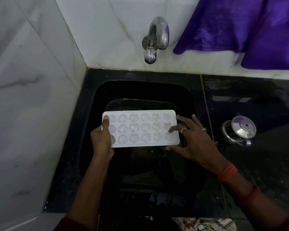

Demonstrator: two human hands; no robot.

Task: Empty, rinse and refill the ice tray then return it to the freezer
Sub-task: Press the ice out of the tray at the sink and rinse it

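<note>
White marble tiles line the corner, and a black sink sits sunk into a glossy black surface beneath a steel tap. Over the basin a person holds a white ice tray, cells facing up (three rows of six, shaped as rounds, flowers and stars). The left hand grips the tray's left end, thumb lying flat on top and fingers curled underneath. The right hand is spread wide at the right end, fingers straight, one fingertip resting on the tray near a star cell; it wears two rings. A purple cloth hangs on the wall to the right, and a lidded steel pot stands on the surface beside the sink.
</note>
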